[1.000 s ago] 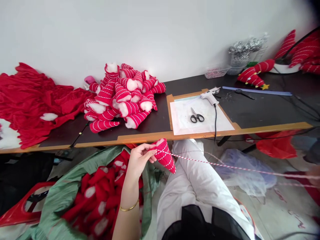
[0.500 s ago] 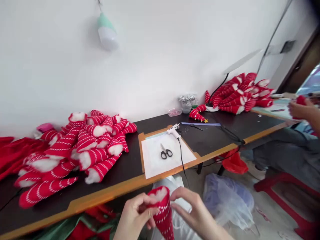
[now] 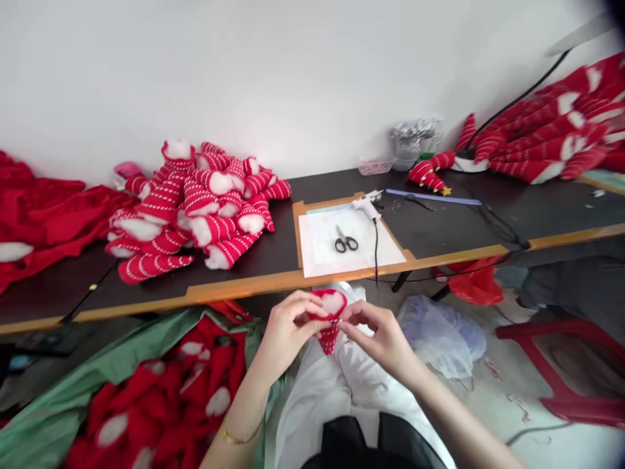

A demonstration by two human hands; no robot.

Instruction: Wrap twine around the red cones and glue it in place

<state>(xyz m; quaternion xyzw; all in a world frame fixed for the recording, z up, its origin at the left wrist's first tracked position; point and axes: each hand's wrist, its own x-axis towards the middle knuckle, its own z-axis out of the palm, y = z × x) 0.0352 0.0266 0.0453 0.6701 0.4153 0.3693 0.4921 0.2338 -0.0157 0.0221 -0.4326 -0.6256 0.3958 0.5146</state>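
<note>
Between my two hands, over my lap, is a small red knitted cone (image 3: 329, 339) with white dashes, its wide mouth up and white stuffing showing inside. My left hand (image 3: 295, 322) grips the rim on the left, thumb outside. On the other side my right hand (image 3: 374, 329) pinches the edge near the white dashes; whether something thin sits in that pinch is too small to make out. Beyond them, on the table's white sheet (image 3: 319, 257), lie black-handled scissors (image 3: 346, 243) and a white glue gun (image 3: 367, 206).
A heap of stuffed red striped cones (image 3: 215, 202) covers the table's left part, beside red cloth (image 3: 49, 208). More cones (image 3: 547, 137) lie at right under a lamp. Below left stands a green sack (image 3: 161, 339) of red pieces; a red stool (image 3: 561, 365) is at right.
My view has tilted down and turned left, bringing my lap and the green sack into sight. Both hands still hold the cone; my right fingers have closed on its rim.
</note>
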